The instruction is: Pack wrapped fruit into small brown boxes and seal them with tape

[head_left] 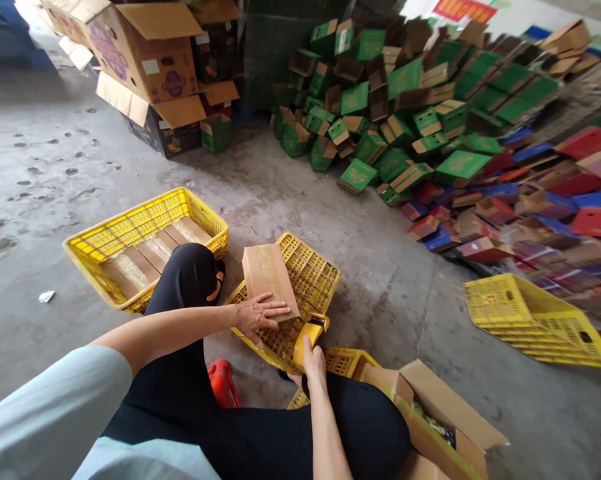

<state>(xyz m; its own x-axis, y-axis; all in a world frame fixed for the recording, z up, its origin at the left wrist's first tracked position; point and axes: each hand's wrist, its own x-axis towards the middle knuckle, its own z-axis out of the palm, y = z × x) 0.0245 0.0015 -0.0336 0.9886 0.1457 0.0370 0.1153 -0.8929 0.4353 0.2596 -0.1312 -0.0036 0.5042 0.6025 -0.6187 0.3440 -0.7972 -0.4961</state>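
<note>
Hard to make out: contents of the open carton (453,407) at lower right, cut off by the bottom edge and partly behind the right knee (375,417). Also partly hidden: cartons in the left yellow crate (203,207), behind the left knee (190,267); a red object (222,383) between the knees, too covered to identify. Blurred toward the right edge: heaped boxes (545,200). Left hand (257,319) open, fingers spread, palm down on the near end of the taped carton (270,270); pressing or merely resting, cannot tell. Carton location: on the gridded yellow crate (314,272), ahead of the knees. Right hand (314,360) closed round the yellow tape dispenser (307,339), fingers mostly hidden; dispenser just beside the carton's near corner, contact unclear.
</note>
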